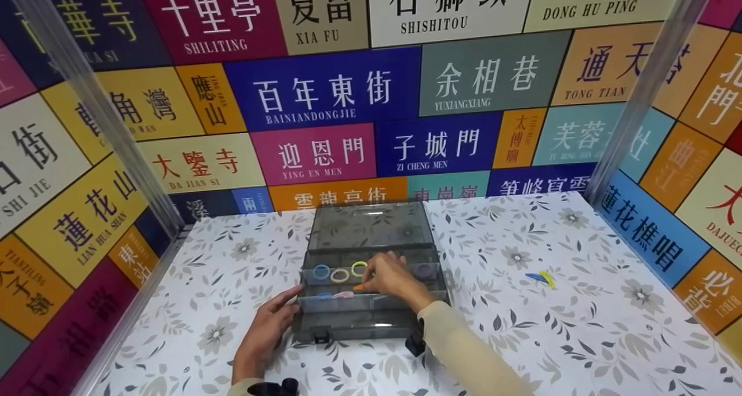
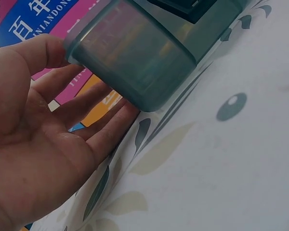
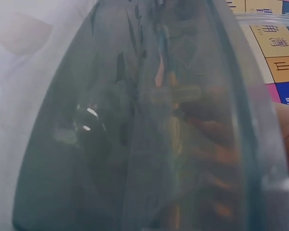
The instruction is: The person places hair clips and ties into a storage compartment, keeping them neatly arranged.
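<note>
A dark see-through plastic box lies on the table with its hinged lid raised at the back. Blue, beige and yellow-green rings occupy one row of compartments. In the row nearer me lie a pink piece and a blue piece, too small to identify. My right hand reaches into the box and pinches a small orange strip; the right wrist view shows those fingers only blurrily through the wall. Against the box's left side rests my left hand, its fingers fairly straight.
A small blue strip and a yellow strip lie on the floral tabletop, right of the box. Sign-covered walls enclose the back and sides. Black latches project from the box's front.
</note>
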Available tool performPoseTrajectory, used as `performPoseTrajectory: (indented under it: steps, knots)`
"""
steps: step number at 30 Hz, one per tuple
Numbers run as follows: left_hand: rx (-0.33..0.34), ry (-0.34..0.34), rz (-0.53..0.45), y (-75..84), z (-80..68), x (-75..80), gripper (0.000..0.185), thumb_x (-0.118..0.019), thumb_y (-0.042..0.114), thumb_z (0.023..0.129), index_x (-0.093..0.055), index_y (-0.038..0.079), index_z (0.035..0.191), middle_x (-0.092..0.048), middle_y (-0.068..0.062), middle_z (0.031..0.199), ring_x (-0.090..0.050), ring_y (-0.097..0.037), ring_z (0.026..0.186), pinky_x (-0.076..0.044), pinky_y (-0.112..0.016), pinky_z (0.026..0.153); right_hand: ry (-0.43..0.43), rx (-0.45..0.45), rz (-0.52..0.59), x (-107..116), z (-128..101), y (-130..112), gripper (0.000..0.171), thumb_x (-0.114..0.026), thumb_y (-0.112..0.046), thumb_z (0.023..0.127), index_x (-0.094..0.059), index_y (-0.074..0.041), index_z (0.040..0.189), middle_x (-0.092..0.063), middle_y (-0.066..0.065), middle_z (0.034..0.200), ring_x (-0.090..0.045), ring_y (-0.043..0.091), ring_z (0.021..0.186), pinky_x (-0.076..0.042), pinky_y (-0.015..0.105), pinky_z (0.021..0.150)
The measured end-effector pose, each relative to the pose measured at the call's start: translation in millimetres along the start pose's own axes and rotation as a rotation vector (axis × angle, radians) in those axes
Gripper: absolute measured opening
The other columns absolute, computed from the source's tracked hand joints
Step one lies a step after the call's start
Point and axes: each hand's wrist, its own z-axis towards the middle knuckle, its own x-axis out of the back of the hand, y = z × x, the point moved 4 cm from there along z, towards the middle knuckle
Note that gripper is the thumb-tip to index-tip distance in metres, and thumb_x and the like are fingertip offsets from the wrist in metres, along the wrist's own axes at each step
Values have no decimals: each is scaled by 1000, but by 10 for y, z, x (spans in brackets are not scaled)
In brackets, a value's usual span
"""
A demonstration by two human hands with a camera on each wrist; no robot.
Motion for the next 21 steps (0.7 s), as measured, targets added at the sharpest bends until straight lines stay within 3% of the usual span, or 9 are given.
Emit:
performPoseTrajectory:
  steps: [7,10,12,14,15,17,19,21]
  knots:
    - [-4,19,20,1,-4,7,46,-57,12,98,-56,10,143,-46,-8,155,-47,-16,124,-41,-33,104,21,11,-80,-24,-14,-31,15,-87,-26,76,-78,-23,66,-72,-1,97,-54,26,98,-36,54,98]
    - [8,27,23,-1,-6,8,45,-57,12,98,-57,11,143,-51,0,150,-50,-10,117,-42,-30,102,24,16,-72,-18,-29,-33,15,-89,-29,74,-78,-23,66,-72,-1,99,-54,26,99,-36,56,100]
    - [11,27,21,-7,-5,10,45,-57,11,98,-57,11,143,-67,0,117,-53,-6,93,-43,-29,98,19,22,-54,-7,-39,-29,13,-90,-28,73,-79,-22,69,-73,0,102,-55,27,102,-35,59,103]
    - [16,30,15,-8,0,10,45,-57,10,97,-58,12,142,-58,6,81,-44,-3,71,-43,-29,94,12,33,-24,18,-53,-28,10,-89,-26,75,-81,-21,75,-73,1,107,-55,29,106,-33,63,107]
    - [14,29,12,-8,1,8,45,-57,9,97,-58,12,142,-56,8,81,-43,-2,69,-43,-29,94,8,38,-5,36,-61,-26,9,-88,-25,76,-81,-20,78,-72,2,111,-55,31,109,-32,65,108]
    - [2,22,12,-6,6,3,44,-57,8,98,-57,11,142,-57,4,82,-45,-7,71,-42,-32,96,4,52,35,90,-80,-33,8,-86,-22,79,-82,-18,85,-71,6,118,-55,34,116,-30,68,110]
    - [-4,16,23,-4,11,2,45,-56,9,98,-57,10,143,-67,-4,120,-56,-10,99,-43,-37,106,10,71,70,162,-109,-46,9,-84,-20,81,-82,-17,89,-70,9,124,-54,37,121,-29,69,111]
    - [-6,7,35,-6,13,7,45,-56,10,98,-56,10,144,-47,-6,154,-47,-18,132,-39,-45,115,19,82,87,242,-148,-57,12,-83,-19,82,-82,-16,93,-68,12,128,-53,39,126,-29,69,111]
